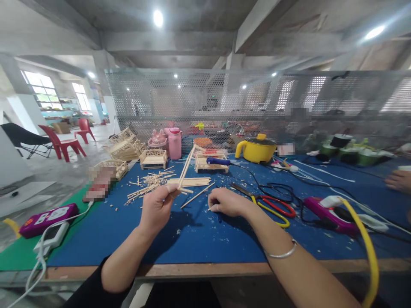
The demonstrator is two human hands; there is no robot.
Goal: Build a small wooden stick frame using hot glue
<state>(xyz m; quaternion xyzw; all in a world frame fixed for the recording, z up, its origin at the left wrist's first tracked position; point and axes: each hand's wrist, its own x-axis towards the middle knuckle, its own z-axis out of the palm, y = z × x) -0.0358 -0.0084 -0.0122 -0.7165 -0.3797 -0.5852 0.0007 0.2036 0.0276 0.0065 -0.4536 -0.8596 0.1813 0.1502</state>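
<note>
My left hand (157, 207) is closed around the lower end of a narrow frame of joined wooden sticks (186, 169), which slants up and away above the blue mat (189, 246). To its right, my right hand (226, 202) hovers low over the mat with curled fingers; a tiny pale bit shows at its fingertips, too small to name. One loose stick (197, 195) lies between the hands. Behind them is a heap of short cut sticks (150, 184). A glue gun with a blue handle (218, 161) rests against a small wooden crate (212, 167).
Scissors (276, 209) with red and yellow handles lie right of my right hand, near a black cable and a purple power strip (332, 216). Yellow pot (259, 149), pink flask (175, 143) and more crates (153, 159) stand behind. Another person's hand (399, 179) is at the far right.
</note>
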